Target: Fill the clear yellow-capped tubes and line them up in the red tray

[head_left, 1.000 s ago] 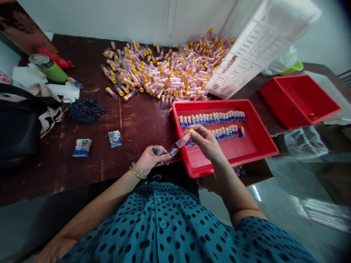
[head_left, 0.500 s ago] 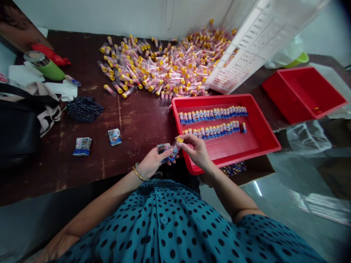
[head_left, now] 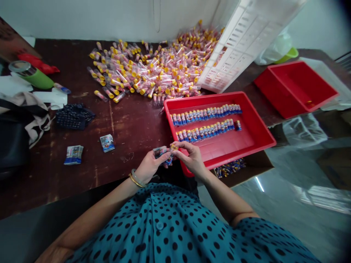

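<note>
With both hands [head_left: 170,160] pinched on one tube [head_left: 170,156], we count two rows in the red tray [head_left: 257,140] and a large pile [head_left: 153,73] remaining.

I have a single view, from a camera worn on the head, looking forward and steeply down over the dotted blouse [head_left: 175,226] onto the counter [head_left: 131,124]. It sits close above the near edge; the far wall [head_left: 82,18] closes the top of the frame.
</note>
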{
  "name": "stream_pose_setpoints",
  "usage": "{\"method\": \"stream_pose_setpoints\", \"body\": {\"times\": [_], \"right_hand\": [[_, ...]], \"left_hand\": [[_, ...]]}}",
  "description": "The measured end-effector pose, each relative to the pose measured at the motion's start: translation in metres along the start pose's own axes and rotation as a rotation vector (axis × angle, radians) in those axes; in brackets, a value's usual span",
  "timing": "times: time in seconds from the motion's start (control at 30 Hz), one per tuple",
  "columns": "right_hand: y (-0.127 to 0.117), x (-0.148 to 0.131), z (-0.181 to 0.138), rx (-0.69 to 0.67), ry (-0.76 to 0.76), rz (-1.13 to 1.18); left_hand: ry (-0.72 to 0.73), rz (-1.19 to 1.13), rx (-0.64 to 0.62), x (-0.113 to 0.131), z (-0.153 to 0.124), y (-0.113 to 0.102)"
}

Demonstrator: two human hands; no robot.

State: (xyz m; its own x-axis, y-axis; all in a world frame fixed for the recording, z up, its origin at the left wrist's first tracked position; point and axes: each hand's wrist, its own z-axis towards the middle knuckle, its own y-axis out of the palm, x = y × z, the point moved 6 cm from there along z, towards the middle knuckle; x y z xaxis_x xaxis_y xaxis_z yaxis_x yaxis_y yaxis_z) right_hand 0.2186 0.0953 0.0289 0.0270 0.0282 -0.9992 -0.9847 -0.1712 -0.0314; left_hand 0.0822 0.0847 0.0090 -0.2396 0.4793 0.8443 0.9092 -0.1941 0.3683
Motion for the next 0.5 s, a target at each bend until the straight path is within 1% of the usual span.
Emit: {"method": "stream_pose_setpoints", "body": {"times": [0.07, 0.1, 0.13, 0.17, 0.2, 0.23, 0.27, 0.3, 0.33, 0.37, 0.4, 0.43, 0.47, 0.5], "right_hand": [[-0.009, 0.004, 0.005, 0.025, 0.018, 0.077], [-0.022, 0.008, 0.01, 0.059, 0.019, 0.102], [-0.042, 0.013, 0.018, 0.107, 0.015, 0.108], [-0.07, 0.018, 0.027, 0.17, 0.008, 0.087], [-0.105, 0.023, 0.038, 0.25, 0.006, 0.03], [-0.146, 0.027, 0.047, 0.331, 0.02, -0.062], [-0.191, 0.03, 0.055, 0.436, 0.056, -0.208], [-0.239, 0.031, 0.059, 0.569, 0.137, -0.422], [-0.283, 0.032, 0.059, 0.671, 0.257, -0.662], [-0.32, 0.033, 0.06, 0.715, 0.315, -0.742], [-0.351, 0.035, 0.06, 0.748, 0.361, -0.802], [-0.376, 0.038, 0.06, 0.761, 0.411, -0.854], [-0.393, 0.042, 0.061, 0.756, 0.446, -0.881], [-0.406, 0.047, 0.063, 0.741, 0.482, -0.913]], "left_hand": [[-0.025, 0.023, 0.002, 0.001, 0.001, 0.002], [-0.04, 0.036, 0.001, 0.001, 0.001, 0.003], [-0.062, 0.05, -0.002, 0.0, 0.002, 0.002], [-0.074, 0.046, 0.008, -0.001, 0.002, 0.001], [-0.081, 0.041, 0.019, -0.002, 0.003, -0.002], [-0.099, 0.044, 0.029, -0.004, 0.004, -0.005], [-0.12, 0.047, 0.038, -0.007, 0.005, -0.008], [-0.138, 0.05, 0.048, -0.009, 0.006, -0.012], [-0.147, 0.051, 0.064, -0.012, 0.006, -0.016], [-0.159, 0.053, 0.072, -0.014, 0.006, -0.02], [-0.167, 0.055, 0.082, -0.016, 0.005, -0.023], [-0.172, 0.056, 0.09, -0.017, 0.004, -0.026], [-0.176, 0.059, 0.098, -0.018, 0.003, -0.029], [-0.177, 0.062, 0.107, -0.018, 0.002, -0.03]]}}
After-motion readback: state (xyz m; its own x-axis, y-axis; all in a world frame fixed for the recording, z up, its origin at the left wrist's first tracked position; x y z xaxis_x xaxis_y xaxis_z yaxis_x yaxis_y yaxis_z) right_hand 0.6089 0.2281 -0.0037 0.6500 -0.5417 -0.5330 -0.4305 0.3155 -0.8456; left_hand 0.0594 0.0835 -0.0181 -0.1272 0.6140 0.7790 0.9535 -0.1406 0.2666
